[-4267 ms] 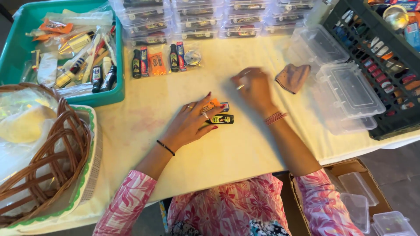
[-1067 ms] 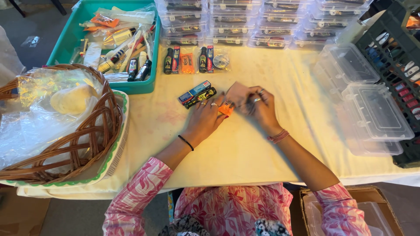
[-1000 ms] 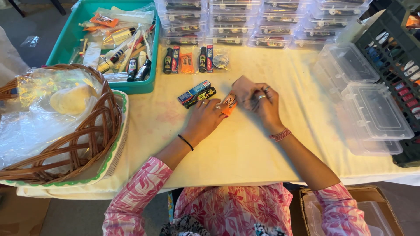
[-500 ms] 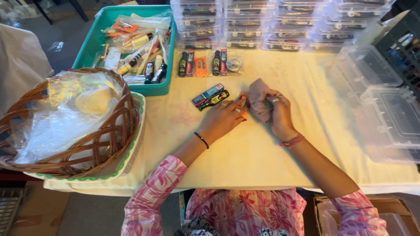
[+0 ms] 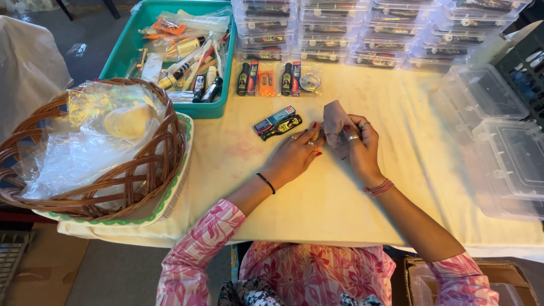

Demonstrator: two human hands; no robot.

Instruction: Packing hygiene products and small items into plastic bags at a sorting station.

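Two bare hands meet near the middle of a desk (image 5: 351, 204) covered with a pale yellow cloth. The right hand (image 5: 360, 148) is closed around a small brownish pouch (image 5: 334, 122), which stands up above its fingers. The left hand (image 5: 294, 156) lies just beside it, fingertips touching the pouch's lower edge and pinching something small that is too hidden to make out. Both hands wear rings and have red nails; the left wrist has a thin dark band, the right a red thread bracelet.

Places below are given from the pouch. Just to its left, flat on the cloth, lie a small dark bottle with a yellow label (image 5: 281, 126) and a slim blue box (image 5: 273, 119), side by side and touching. Farther up, a short row of little bottles and an orange packet (image 5: 266, 82) sits near a teal plastic tray (image 5: 218, 110) crowded with more bottles, tubes and wrappers. Far to the left, a brown wicker basket (image 5: 164, 147) holding crumpled clear plastic rests on a green-rimmed plate. Along the desk's far edge, beyond the pouch, stand rows of filled clear lidded boxes (image 5: 362, 28). To the right are empty clear plastic containers (image 5: 493, 99), well apart from the hands. Pink floral sleeves show at the bottom.
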